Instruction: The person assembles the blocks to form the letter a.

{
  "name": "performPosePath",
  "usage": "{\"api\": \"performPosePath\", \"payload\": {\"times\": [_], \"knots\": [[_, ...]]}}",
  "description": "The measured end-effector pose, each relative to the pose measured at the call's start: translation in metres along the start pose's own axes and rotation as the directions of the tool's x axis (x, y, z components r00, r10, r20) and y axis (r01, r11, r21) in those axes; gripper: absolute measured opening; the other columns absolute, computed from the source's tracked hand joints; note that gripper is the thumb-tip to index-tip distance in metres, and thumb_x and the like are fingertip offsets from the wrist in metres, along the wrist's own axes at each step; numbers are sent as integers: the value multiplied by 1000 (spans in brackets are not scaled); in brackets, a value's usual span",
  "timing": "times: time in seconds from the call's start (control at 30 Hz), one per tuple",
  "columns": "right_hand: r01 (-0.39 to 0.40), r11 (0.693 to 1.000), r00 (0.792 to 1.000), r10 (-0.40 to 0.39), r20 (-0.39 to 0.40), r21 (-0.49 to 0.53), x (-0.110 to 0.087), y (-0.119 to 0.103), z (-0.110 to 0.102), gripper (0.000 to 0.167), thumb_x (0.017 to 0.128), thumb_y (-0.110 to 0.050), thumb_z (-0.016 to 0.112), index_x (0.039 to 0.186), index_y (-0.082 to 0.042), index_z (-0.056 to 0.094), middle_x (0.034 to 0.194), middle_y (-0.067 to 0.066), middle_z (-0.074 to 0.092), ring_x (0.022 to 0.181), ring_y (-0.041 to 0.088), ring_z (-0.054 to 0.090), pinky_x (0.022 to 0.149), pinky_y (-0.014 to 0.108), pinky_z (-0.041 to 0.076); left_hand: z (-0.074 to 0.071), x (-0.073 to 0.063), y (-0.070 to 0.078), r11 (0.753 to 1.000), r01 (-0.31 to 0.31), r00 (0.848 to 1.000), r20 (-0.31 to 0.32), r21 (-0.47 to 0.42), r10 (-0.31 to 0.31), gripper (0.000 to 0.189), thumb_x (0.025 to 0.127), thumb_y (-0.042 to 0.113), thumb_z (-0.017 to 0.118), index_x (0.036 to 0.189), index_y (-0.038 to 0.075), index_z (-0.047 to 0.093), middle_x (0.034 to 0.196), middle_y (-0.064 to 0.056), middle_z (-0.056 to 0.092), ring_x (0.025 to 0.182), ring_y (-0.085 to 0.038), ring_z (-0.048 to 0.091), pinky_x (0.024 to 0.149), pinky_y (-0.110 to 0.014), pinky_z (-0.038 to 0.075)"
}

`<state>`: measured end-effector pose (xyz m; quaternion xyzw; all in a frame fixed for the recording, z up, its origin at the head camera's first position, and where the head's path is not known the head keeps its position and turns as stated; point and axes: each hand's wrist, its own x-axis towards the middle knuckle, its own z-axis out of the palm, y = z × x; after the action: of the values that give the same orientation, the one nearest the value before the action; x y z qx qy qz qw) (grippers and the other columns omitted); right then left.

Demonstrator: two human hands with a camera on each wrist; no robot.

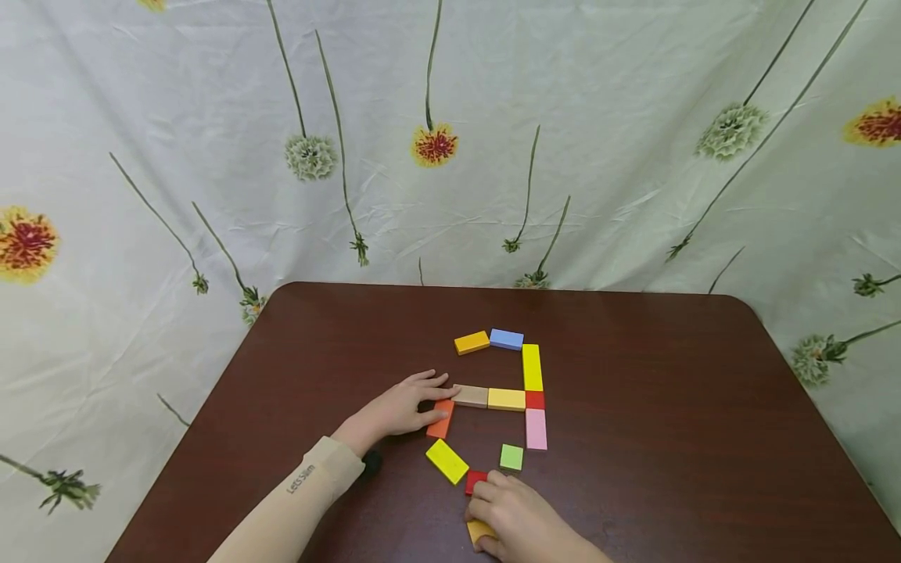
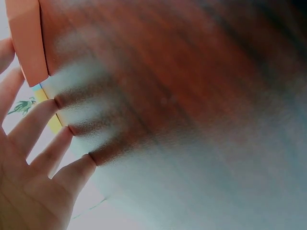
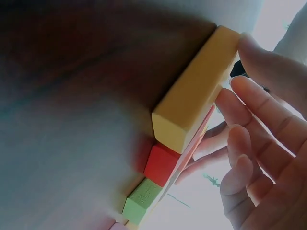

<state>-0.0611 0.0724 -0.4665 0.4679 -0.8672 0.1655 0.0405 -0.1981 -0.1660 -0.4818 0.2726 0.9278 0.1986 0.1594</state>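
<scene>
Flat coloured blocks lie in a figure on the dark wooden table. My left hand lies flat with straight fingers, its fingertips at an orange block and a plain wooden block. In the left wrist view the orange block sits above the spread fingers. My right hand rests at the front edge, over an amber block, fingertips by a small red block. The right wrist view shows fingers touching the amber block, with the red block and a green block beyond.
More blocks lie further back: amber, blue, tall yellow, yellow, small red, pink, green, slanted yellow. A flowered sheet hangs behind the table.
</scene>
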Motion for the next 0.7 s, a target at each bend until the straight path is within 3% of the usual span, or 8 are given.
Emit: {"api": "performPosePath", "payload": {"times": [0.33,0.6,0.7], "knots": [[-1,997,999,3,36,-73,-3,1,3,26,70,-28,87,88,-19,70,78,-13,51,75,3,37,65,12,32,-4,0,3,1000,-15,1000,11,4,15,51,95,32,65,144,23,53,155,-11,42,148,-38,28,114,-57,33],[-36,999,997,37,64,-22,-4,2,2,24,73,-27,86,89,-17,72,77,-13,52,74,2,38,65,11,34,-5,0,2,1000,-13,1000,11,0,13,51,95,32,65,144,24,52,155,-11,41,148,-38,27,114,-57,33],[-94,995,991,90,104,30,-5,1,-4,24,75,-28,85,92,-17,72,80,-13,55,76,1,39,67,11,36,-5,0,1,1000,-7,1000,12,1,7,52,95,33,65,144,26,52,156,-9,41,148,-37,27,114,-57,33]]}}
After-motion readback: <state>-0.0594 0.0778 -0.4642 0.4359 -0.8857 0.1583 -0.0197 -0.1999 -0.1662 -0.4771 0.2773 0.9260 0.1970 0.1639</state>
